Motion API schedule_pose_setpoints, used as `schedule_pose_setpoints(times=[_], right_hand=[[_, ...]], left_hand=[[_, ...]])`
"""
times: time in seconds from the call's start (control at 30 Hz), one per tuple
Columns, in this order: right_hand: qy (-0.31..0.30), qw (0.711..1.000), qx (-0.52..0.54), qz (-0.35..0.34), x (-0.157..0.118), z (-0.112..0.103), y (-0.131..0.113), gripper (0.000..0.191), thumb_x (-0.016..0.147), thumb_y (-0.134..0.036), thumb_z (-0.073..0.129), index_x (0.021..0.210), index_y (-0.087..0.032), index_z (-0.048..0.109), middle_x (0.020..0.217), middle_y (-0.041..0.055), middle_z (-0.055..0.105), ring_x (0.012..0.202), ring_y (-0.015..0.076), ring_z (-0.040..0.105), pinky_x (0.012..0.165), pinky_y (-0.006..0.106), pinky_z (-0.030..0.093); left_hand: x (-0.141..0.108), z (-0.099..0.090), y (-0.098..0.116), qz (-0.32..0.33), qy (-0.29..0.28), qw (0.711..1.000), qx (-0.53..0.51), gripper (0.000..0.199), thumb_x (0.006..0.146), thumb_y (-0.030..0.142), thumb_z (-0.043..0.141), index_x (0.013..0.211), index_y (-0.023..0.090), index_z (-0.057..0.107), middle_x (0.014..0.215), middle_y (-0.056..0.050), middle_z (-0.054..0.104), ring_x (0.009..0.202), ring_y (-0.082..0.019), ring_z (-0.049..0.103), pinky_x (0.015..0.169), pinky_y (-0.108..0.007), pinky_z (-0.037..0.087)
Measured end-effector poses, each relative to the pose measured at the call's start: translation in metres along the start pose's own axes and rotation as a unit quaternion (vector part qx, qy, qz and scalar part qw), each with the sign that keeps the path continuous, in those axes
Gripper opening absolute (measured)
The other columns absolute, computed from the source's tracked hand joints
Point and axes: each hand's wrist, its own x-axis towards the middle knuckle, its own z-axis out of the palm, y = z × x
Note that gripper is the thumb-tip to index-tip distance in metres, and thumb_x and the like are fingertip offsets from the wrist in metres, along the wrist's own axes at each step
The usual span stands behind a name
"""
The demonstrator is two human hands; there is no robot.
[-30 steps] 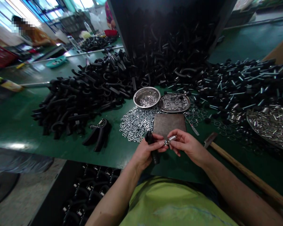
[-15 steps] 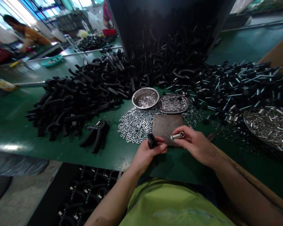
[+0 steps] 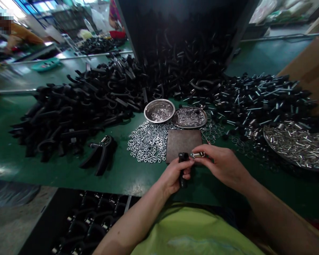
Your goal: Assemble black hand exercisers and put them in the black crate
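My left hand [image 3: 174,175] is closed around a black plastic part [image 3: 183,180], whose top end stands up above the fingers. Between the thumb and fingers of my right hand [image 3: 223,163] is a small metal spring piece [image 3: 198,155], lying sideways with its tip close to the black part's top; whether they touch I cannot tell. Both hands are over the near edge of a flat metal block [image 3: 179,141]. Left of the block spreads a pile of small nuts [image 3: 149,143]. A black clamp-like assembly [image 3: 102,152] with a metal piece on top lies farther left.
Behind the block are a round metal bowl [image 3: 146,115] and an oval tray [image 3: 190,124] of small metal parts. Black parts [image 3: 77,109] are heaped behind and left, black-headed bolts [image 3: 263,95] at right, beside a large dish of pins [image 3: 295,145]. A person [image 3: 18,35] is at far left.
My left hand has turned the black part upright and brought it right, beside the spring piece. The view has shifted slightly, and my right hand still pinches the spring piece.
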Motion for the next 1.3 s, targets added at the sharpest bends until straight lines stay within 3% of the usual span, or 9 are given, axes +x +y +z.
schedule_pose_setpoints(times=[0.2, 0.37, 0.53, 0.67, 0.87, 1.17, 1.3], right_hand=[[-0.036, 0.999, 0.007, 0.020, -0.003, 0.001, 0.006, 0.014, 0.084, -0.020, 0.057, 0.095, -0.024, 0.065, 0.090, -0.0003, 0.070, 0.079, 0.0147, 0.064, 0.068, 0.025, 0.046], [-0.023, 0.998, 0.024, 0.048, -0.003, 0.003, 0.004, 0.014, 0.083, -0.025, 0.059, 0.096, -0.026, 0.065, 0.086, -0.0004, 0.071, 0.076, 0.0158, 0.064, 0.067, 0.027, 0.046], [-0.011, 0.996, 0.057, 0.069, -0.001, 0.002, 0.002, 0.015, 0.082, -0.029, 0.060, 0.095, -0.025, 0.065, 0.078, -0.0018, 0.069, 0.069, 0.0145, 0.063, 0.065, 0.026, 0.046], [0.007, 0.996, 0.068, 0.064, 0.000, 0.001, -0.005, 0.014, 0.081, -0.027, 0.061, 0.094, -0.025, 0.065, 0.075, -0.0026, 0.068, 0.064, 0.0133, 0.062, 0.062, 0.025, 0.045], [0.012, 0.999, 0.042, 0.030, 0.002, 0.003, -0.009, 0.016, 0.079, -0.019, 0.061, 0.094, -0.025, 0.066, 0.083, -0.0018, 0.071, 0.071, 0.0143, 0.064, 0.068, 0.026, 0.046], [0.009, 0.998, 0.043, 0.036, 0.004, 0.002, -0.008, 0.014, 0.081, -0.023, 0.059, 0.093, -0.026, 0.066, 0.082, -0.0016, 0.070, 0.070, 0.0146, 0.063, 0.066, 0.027, 0.046], [-0.021, 0.999, 0.016, 0.039, 0.005, 0.002, -0.006, 0.015, 0.083, -0.024, 0.057, 0.095, -0.026, 0.065, 0.087, 0.0003, 0.071, 0.077, 0.0165, 0.064, 0.068, 0.027, 0.046]], left_hand=[[0.001, 0.004, 0.004, 0.028, 0.015, 0.999, -0.008, 0.030, 0.068, 0.028, 0.077, 0.085, 0.011, 0.058, 0.070, 0.002, 0.049, 0.049, 0.000, 0.035, 0.039, -0.010, 0.022], [0.000, 0.006, 0.004, 0.032, 0.003, 0.999, 0.028, 0.040, 0.062, 0.031, 0.082, 0.088, 0.012, 0.059, 0.062, 0.005, 0.043, 0.049, -0.001, 0.034, 0.041, -0.011, 0.023], [-0.002, 0.002, 0.002, 0.046, 0.007, 0.998, 0.049, 0.042, 0.060, 0.033, 0.083, 0.088, 0.012, 0.060, 0.067, 0.004, 0.045, 0.050, -0.001, 0.034, 0.042, -0.012, 0.023], [-0.001, 0.002, 0.000, 0.038, 0.014, 0.997, 0.064, 0.040, 0.056, 0.031, 0.085, 0.083, 0.013, 0.060, 0.069, 0.004, 0.046, 0.051, -0.001, 0.033, 0.042, -0.013, 0.023], [0.000, 0.008, 0.001, 0.036, 0.008, 0.996, 0.079, 0.041, 0.055, 0.028, 0.085, 0.085, 0.013, 0.062, 0.070, 0.003, 0.049, 0.052, -0.001, 0.035, 0.043, -0.014, 0.022], [0.003, 0.007, -0.001, 0.044, -0.005, 0.996, 0.081, 0.043, 0.056, 0.028, 0.084, 0.091, 0.013, 0.065, 0.075, 0.001, 0.050, 0.056, -0.003, 0.036, 0.044, -0.015, 0.021], [0.000, 0.009, 0.001, 0.045, -0.004, 0.993, 0.106, 0.043, 0.055, 0.030, 0.084, 0.088, 0.014, 0.063, 0.072, 0.003, 0.048, 0.054, -0.003, 0.034, 0.044, -0.016, 0.020]])
